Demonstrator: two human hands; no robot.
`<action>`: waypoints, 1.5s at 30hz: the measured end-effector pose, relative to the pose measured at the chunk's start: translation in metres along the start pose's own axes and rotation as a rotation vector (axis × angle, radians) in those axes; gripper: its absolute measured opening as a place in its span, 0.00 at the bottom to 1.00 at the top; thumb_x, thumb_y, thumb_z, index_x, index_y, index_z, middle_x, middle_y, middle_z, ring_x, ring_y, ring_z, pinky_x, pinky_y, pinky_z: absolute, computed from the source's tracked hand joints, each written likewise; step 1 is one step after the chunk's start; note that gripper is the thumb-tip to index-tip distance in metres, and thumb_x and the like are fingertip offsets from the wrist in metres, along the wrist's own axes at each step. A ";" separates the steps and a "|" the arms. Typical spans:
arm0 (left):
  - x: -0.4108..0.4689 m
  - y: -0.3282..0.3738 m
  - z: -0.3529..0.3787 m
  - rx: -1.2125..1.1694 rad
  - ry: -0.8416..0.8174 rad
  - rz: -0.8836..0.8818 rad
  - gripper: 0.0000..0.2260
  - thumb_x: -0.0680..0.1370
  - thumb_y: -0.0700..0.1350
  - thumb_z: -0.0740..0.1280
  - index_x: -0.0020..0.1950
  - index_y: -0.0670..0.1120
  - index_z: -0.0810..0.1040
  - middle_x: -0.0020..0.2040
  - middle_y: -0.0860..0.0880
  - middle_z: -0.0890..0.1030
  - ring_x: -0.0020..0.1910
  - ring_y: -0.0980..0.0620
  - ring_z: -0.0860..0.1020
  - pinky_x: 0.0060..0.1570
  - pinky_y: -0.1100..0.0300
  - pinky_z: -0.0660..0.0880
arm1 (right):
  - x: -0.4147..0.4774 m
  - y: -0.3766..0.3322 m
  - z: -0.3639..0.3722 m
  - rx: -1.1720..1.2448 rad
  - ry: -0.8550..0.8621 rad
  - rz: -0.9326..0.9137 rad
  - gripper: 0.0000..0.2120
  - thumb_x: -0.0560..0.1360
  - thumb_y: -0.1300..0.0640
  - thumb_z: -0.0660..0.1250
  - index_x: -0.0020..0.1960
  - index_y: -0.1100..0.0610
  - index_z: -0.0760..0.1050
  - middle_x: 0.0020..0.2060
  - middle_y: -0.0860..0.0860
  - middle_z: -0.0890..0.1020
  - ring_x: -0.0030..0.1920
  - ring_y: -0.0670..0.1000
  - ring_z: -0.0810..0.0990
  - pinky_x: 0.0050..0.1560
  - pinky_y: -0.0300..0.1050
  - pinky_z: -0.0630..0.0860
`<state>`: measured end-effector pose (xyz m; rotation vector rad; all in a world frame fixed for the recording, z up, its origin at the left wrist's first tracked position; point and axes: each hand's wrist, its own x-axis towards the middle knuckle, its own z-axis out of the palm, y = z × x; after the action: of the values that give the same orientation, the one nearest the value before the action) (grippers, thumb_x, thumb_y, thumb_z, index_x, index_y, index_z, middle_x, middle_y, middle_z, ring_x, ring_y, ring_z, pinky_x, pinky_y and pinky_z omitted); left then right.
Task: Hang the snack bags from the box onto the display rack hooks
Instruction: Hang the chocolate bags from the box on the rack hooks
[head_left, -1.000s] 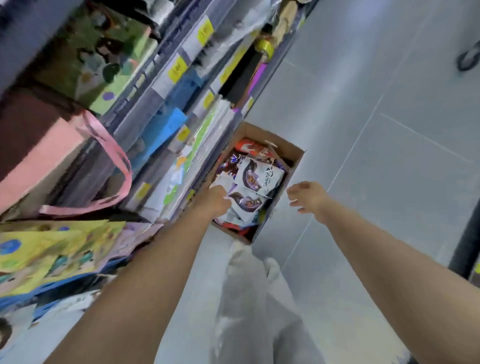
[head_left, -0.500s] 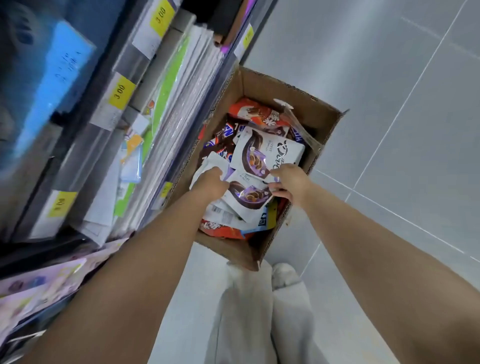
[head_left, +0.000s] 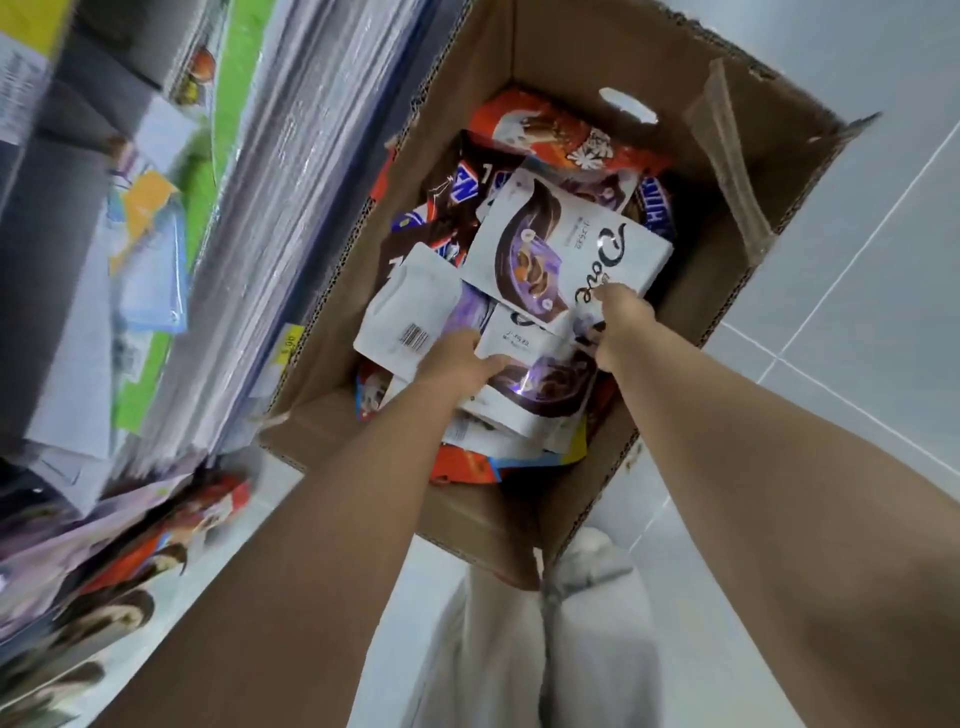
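Observation:
An open cardboard box (head_left: 571, 62) stands on the floor below me, filled with several snack bags. On top lie white and purple chocolate bags (head_left: 561, 244), with brown bags (head_left: 457, 202) and an orange one (head_left: 545, 130) beneath. My left hand (head_left: 457, 358) reaches in and grips the edge of a white chocolate bag (head_left: 535, 384) near the box's front. My right hand (head_left: 618, 322) pinches the same bag at its right side, just under the top white bag. A white bag lying back-side up (head_left: 410, 306) sits to the left.
Store shelving (head_left: 249, 208) with wrapped flat goods and yellow price tags (head_left: 288, 343) runs along the left, right beside the box. Snack bags (head_left: 130, 561) show at lower left. My pale trouser legs (head_left: 545, 649) are below the box. Grey tiled floor (head_left: 857, 312) lies to the right.
The view has dropped much closer to the box. My right hand went from hovering beside the box to pinching a bag inside; my left hand has shifted onto that same bag.

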<state>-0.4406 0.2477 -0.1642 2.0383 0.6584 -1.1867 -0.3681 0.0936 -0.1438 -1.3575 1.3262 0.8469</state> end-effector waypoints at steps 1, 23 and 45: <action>-0.003 -0.003 0.002 0.050 -0.011 -0.015 0.18 0.75 0.54 0.68 0.48 0.38 0.74 0.55 0.33 0.69 0.49 0.41 0.76 0.43 0.57 0.68 | 0.000 0.000 -0.001 0.022 -0.012 -0.006 0.21 0.78 0.57 0.59 0.69 0.61 0.64 0.67 0.57 0.72 0.66 0.56 0.72 0.62 0.49 0.72; -0.302 0.050 -0.165 -0.219 0.057 0.136 0.20 0.64 0.57 0.70 0.48 0.46 0.74 0.47 0.44 0.77 0.46 0.52 0.74 0.45 0.52 0.72 | -0.345 -0.102 -0.049 -0.839 0.037 -0.887 0.09 0.79 0.59 0.58 0.47 0.63 0.75 0.46 0.61 0.80 0.44 0.59 0.79 0.36 0.42 0.72; -0.711 0.072 -0.205 -0.757 0.726 0.428 0.14 0.76 0.33 0.65 0.61 0.40 0.72 0.54 0.44 0.80 0.51 0.46 0.79 0.43 0.60 0.77 | -0.746 -0.090 -0.179 -1.120 -0.649 -1.433 0.24 0.75 0.70 0.63 0.67 0.51 0.68 0.53 0.57 0.79 0.50 0.56 0.79 0.49 0.48 0.75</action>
<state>-0.6036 0.2963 0.5591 1.7514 0.7852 0.1039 -0.4193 0.1075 0.6267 -2.0387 -0.8610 0.7853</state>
